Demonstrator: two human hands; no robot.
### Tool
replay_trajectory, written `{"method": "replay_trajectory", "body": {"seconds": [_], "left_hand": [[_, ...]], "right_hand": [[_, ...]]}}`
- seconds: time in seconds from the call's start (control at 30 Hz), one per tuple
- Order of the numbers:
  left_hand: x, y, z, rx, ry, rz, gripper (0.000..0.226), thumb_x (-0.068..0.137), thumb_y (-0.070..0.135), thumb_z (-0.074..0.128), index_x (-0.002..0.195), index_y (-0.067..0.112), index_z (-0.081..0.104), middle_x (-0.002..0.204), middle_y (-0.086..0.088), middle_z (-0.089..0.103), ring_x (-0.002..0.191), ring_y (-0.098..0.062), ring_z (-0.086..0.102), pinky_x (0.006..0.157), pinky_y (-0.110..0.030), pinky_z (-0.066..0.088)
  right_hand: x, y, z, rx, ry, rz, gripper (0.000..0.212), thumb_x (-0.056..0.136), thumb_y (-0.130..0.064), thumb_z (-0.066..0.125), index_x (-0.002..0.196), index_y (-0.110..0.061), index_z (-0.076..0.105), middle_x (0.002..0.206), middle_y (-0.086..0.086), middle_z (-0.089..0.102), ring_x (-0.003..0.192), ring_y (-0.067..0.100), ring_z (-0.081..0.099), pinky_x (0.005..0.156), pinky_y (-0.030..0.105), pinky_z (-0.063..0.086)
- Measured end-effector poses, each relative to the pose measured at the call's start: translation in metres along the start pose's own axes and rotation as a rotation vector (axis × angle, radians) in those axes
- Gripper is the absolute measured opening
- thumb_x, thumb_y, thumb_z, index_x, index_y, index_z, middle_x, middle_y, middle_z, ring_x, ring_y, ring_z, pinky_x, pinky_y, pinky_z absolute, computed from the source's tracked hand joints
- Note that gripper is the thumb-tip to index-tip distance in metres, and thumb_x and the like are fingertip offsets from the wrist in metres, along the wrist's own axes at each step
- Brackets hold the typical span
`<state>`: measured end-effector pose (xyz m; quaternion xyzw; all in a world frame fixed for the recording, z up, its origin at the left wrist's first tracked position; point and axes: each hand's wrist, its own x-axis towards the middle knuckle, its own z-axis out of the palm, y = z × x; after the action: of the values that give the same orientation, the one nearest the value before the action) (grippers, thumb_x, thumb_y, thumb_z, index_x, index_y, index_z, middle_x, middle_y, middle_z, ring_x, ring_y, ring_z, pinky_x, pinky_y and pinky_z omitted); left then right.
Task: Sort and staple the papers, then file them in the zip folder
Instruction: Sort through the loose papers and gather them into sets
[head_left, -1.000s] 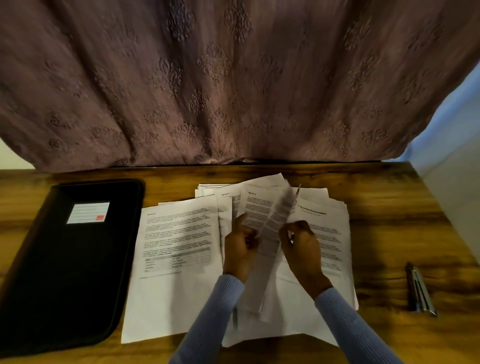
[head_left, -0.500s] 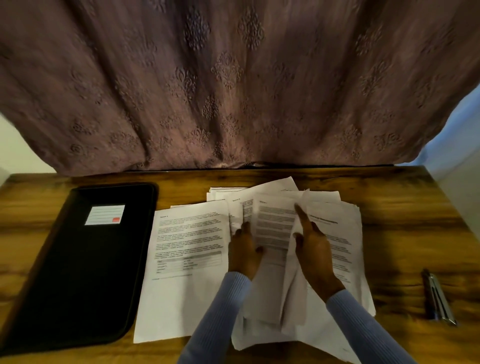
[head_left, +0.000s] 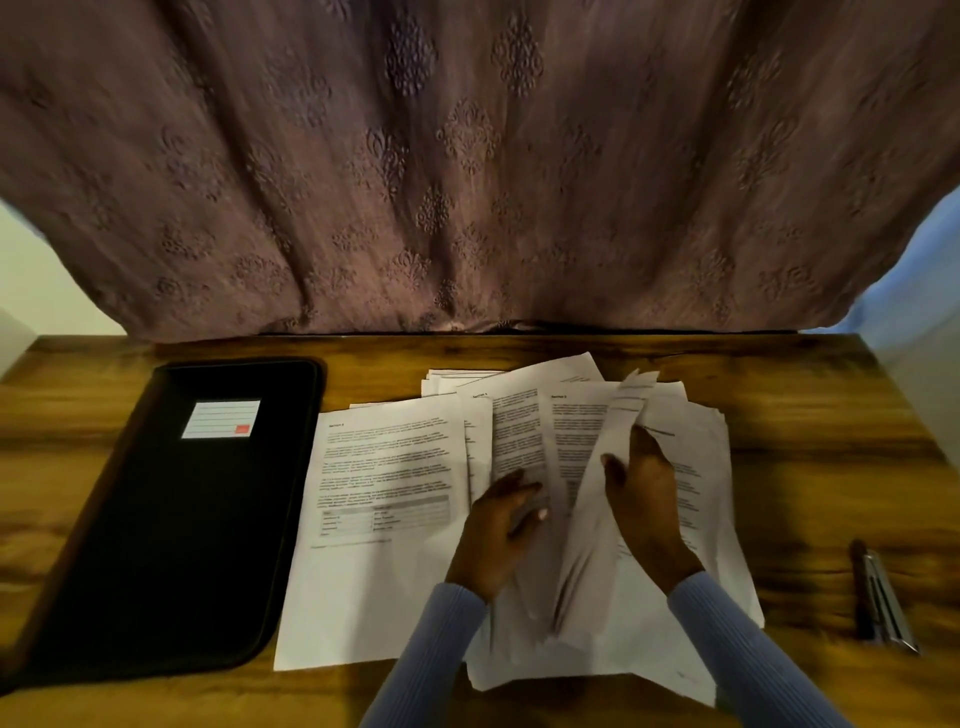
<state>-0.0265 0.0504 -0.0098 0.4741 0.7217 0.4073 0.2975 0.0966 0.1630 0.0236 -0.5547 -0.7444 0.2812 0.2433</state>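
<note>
Head view, only one to go on: still deep in the sorting stage. Compared with half a second back, right hand (head_left: 644, 499) no longer lying flat with a finger pointing at 12 o'clock; now gripping a lifted sheet (head_left: 597, 499), fingers wrapped round its right edge, thumb on the near face, top corner of the page curling up toward 12. Left hand (head_left: 501, 530) shifted too, fingers now curled into the fanned papers (head_left: 524, 447) just at 9 o'clock of that sheet, looks like pinching an edge or two, though too blurry to say how many pages. Camera also swung a bit, so everything sits slightly further to 3 o'clock in frame than before. Loose stack spread across the middle of the wooden desk (head_left: 810, 441), with one separated printed page (head_left: 379, 509) lying flat at 9 o'clock of the hands, probably the start of a sorted pile. Zip folder (head_left: 176, 519) lying closed at far 9 o'clock, touching nothing, untouched. Stapler (head_left: 883, 597) parked at 3 o'clock, well apart from the paper. Curtain (head_left: 467, 166) hanging behind at 12. Meaning for the job: another page getting peeled off for sorting, stapling and filing not yet started, plenty left to go
</note>
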Motion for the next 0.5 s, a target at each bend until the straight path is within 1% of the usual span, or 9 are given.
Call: {"method": "replay_trajectory", "body": {"seconds": [0.07,0.13,0.17,0.2,0.27,0.37,0.4,0.43,0.5], "left_hand": [[-0.002,-0.001,-0.002,0.146,0.064,0.023,0.037,0.088,0.02,0.062,0.125,0.017,0.059,0.138,0.004,0.048,0.129,-0.013,0.043,0.108,-0.015,0.027],[-0.003,-0.003,-0.005,0.24,0.119,-0.002,0.039,0.088,0.022,0.062,0.127,0.022,0.056,0.139,0.005,0.047,0.127,-0.017,0.046,0.108,-0.017,0.029],[-0.003,-0.005,-0.005,0.272,0.143,-0.009,0.042,0.088,0.023,0.062,0.129,0.024,0.054,0.141,0.006,0.044,0.129,-0.016,0.043,0.109,-0.017,0.027],[-0.004,-0.009,-0.005,0.307,0.168,-0.006,0.045,0.088,0.024,0.062,0.131,0.025,0.051,0.144,0.007,0.04,0.134,-0.015,0.036,0.11,-0.017,0.023],[-0.004,-0.016,-0.006,0.399,0.17,-0.002,0.05,0.089,0.028,0.06,0.136,0.028,0.045,0.151,0.007,0.029,0.141,-0.016,0.022,0.112,-0.021,0.015],[-0.003,-0.022,-0.008,0.517,0.15,0.016,0.053,0.09,0.037,0.052,0.14,0.025,0.04,0.154,0.001,0.013,0.144,-0.025,0.006,0.112,-0.036,0.004],[-0.004,-0.02,-0.009,0.558,0.141,0.0,0.056,0.089,0.041,0.047,0.141,0.024,0.038,0.154,-0.003,0.011,0.143,-0.028,0.002,0.112,-0.041,0.004],[-0.003,-0.02,-0.009,0.603,0.135,-0.018,0.058,0.088,0.045,0.042,0.141,0.023,0.037,0.154,-0.008,0.015,0.143,-0.031,0.003,0.11,-0.047,0.008],[-0.001,-0.024,-0.009,0.658,0.13,-0.079,0.063,0.085,0.051,0.034,0.141,0.023,0.033,0.149,-0.017,0.03,0.138,-0.036,0.014,0.103,-0.052,0.024]], "right_hand": [[-0.001,0.003,-0.002,0.014,-0.007,-0.009,0.052,0.089,-0.006,0.057,0.136,-0.006,0.036,0.125,0.019,0.054,0.107,0.035,0.056,0.088,0.04,0.049],[-0.002,0.004,-0.002,0.024,-0.011,-0.008,0.052,0.089,-0.006,0.057,0.137,-0.006,0.036,0.126,0.019,0.053,0.108,0.035,0.056,0.088,0.041,0.049],[-0.003,0.004,-0.002,0.025,-0.012,-0.009,0.053,0.089,-0.006,0.057,0.137,-0.006,0.036,0.126,0.019,0.053,0.108,0.034,0.057,0.088,0.041,0.049],[-0.002,0.004,-0.001,0.025,-0.016,-0.011,0.053,0.088,-0.006,0.057,0.137,-0.006,0.035,0.127,0.019,0.052,0.108,0.034,0.057,0.088,0.041,0.049],[-0.002,0.003,-0.001,0.013,-0.025,-0.015,0.054,0.088,-0.007,0.058,0.137,-0.007,0.035,0.127,0.018,0.052,0.107,0.034,0.057,0.086,0.04,0.049],[-0.002,0.001,0.0,-0.021,-0.036,-0.033,0.055,0.088,-0.007,0.058,0.138,-0.007,0.034,0.128,0.018,0.051,0.107,0.034,0.056,0.086,0.04,0.049],[-0.002,0.001,0.0,-0.029,-0.036,-0.04,0.056,0.088,-0.007,0.058,0.139,-0.007,0.034,0.129,0.018,0.051,0.107,0.034,0.056,0.086,0.04,0.049],[-0.002,0.001,0.001,-0.036,-0.037,-0.049,0.057,0.088,-0.008,0.059,0.139,-0.007,0.034,0.128,0.018,0.052,0.107,0.034,0.057,0.086,0.041,0.05],[-0.003,0.001,0.002,-0.049,-0.044,-0.07,0.057,0.087,-0.007,0.059,0.138,-0.006,0.035,0.126,0.02,0.053,0.104,0.036,0.057,0.085,0.041,0.05]]}}
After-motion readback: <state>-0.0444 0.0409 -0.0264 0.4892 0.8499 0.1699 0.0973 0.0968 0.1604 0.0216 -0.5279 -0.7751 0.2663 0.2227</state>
